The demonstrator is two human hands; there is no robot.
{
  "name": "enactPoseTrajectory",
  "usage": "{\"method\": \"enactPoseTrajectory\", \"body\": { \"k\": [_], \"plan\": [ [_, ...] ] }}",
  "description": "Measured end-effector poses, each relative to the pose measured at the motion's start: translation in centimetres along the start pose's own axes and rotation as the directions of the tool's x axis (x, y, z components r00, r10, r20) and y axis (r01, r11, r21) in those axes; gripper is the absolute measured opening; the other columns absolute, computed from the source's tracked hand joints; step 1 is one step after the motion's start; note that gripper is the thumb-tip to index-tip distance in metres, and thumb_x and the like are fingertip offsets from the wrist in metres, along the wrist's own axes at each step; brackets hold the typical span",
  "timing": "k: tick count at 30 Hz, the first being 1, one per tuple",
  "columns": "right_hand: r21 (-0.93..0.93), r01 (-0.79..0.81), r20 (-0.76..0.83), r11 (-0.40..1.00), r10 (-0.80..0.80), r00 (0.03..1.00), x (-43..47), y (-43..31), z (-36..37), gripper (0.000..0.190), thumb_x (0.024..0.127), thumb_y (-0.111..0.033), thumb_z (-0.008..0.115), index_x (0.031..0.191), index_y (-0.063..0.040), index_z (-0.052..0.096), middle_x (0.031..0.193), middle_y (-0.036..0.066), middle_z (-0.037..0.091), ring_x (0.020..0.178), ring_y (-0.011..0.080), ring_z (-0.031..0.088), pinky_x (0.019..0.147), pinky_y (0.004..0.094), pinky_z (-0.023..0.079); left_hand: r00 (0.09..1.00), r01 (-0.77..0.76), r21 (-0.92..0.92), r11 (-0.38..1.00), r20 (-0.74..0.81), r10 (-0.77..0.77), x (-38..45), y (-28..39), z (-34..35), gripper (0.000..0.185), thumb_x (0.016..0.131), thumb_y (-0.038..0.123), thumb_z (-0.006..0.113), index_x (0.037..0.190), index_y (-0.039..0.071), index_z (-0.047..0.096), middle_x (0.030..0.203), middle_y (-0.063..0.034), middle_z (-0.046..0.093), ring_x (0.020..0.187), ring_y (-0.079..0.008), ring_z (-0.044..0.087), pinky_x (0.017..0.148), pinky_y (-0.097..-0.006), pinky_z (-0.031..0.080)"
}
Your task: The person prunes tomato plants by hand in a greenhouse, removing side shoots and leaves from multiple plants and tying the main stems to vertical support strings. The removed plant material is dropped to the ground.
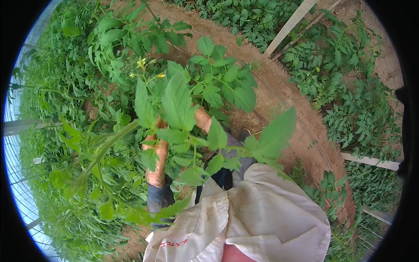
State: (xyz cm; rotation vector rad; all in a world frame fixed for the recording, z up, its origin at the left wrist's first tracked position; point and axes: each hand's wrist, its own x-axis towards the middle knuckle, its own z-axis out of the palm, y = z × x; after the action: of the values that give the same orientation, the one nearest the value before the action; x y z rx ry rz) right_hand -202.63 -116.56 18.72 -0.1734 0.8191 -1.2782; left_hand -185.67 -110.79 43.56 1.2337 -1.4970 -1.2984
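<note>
Tomato leaves cover much of the middle of the view and hide the fingers of both hands. My left hand reaches up among the stems from a dark sleeve, its fingertips behind the leaves. Just right of it, my right hand shows only in part between leaves; whether either hand grips a stem is hidden. Small yellow tomato flowers stand above the hands. A thick green tomato stem curves from the lower left towards my left hand.
A brown dirt path curves along the right. Beyond it grow more tomato plants, with a pale post at the upper right. Dense plants fill the left, up to a greenhouse wall. A loose pale garment spreads below.
</note>
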Motion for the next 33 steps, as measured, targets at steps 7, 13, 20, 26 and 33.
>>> {"method": "enactPoseTrajectory", "body": {
  "k": [7,13,20,26,33],
  "plan": [
    [0.353,-0.045,-0.1,0.934,0.085,0.991,3.1,1.0,3.1,0.027,0.098,-0.038,0.057,0.098,-0.011,0.06,0.085,0.001,0.067,0.079,0.0134,0.064,0.067,0.0294,0.05,0.999,-0.006,0.243,0.97,-0.048,0.018,0.2,0.8,2.5,0.045,0.089,0.004,0.066,0.134,0.004,0.057,0.099,-0.0051,0.067,0.086,-0.0143,0.064,0.077,-0.0301,0.053],
    [0.149,-0.098,-0.568,0.984,0.167,0.806,8.4,2.8,3.4,0.039,0.09,-0.047,0.065,0.081,-0.009,0.067,0.074,0.003,0.066,0.063,0.0143,0.062,0.055,0.0307,0.048,0.996,0.016,0.306,0.952,0.077,-0.042,-0.2,0.2,3.2,0.043,0.091,0.01,0.063,0.134,0.01,0.057,0.104,-0.0057,0.066,0.093,-0.0157,0.062,0.08,-0.0309,0.052],
    [-0.386,-0.391,-0.79,0.836,-0.081,0.607,4.8,-0.2,4.3,0.049,0.09,-0.052,0.06,0.098,-0.005,0.07,0.094,0.014,0.071,0.088,0.0299,0.067,0.075,0.0401,0.051,0.918,0.382,-0.473,0.794,0.092,-0.387,-1.6,-3.3,2.7,0.044,0.095,0.024,0.055,0.135,0.007,0.051,0.118,-0.0099,0.063,0.104,-0.0231,0.062,0.092,-0.0381,0.051],
    [-0.762,-0.355,-0.612,0.542,-0.425,0.667,4.1,1.0,3.1,0.054,0.091,-0.055,0.05,0.103,-0.005,0.064,0.092,0.017,0.071,0.089,0.0381,0.066,0.076,0.0459,0.051,0.974,0.207,0.035,0.978,0.082,-0.209,-0.1,-2.7,2.4,0.039,0.089,0.01,0.063,0.127,0.002,0.056,0.112,-0.0074,0.066,0.096,-0.0183,0.064,0.082,-0.0316,0.053],
    [-0.749,-0.404,-0.659,0.526,-0.519,0.545,3.6,-1.1,4.5,0.045,0.093,-0.048,0.048,0.101,-0.005,0.06,0.082,0.018,0.069,0.081,0.0392,0.068,0.071,0.0498,0.053,0.985,0.118,0.278,0.953,0.085,-0.147,1.4,-3.0,2.8,0.04,0.083,0.002,0.067,0.122,0.0,0.058,0.113,-0.0087,0.067,0.096,-0.0196,0.065,0.084,-0.0332,0.053]
  ]
}}
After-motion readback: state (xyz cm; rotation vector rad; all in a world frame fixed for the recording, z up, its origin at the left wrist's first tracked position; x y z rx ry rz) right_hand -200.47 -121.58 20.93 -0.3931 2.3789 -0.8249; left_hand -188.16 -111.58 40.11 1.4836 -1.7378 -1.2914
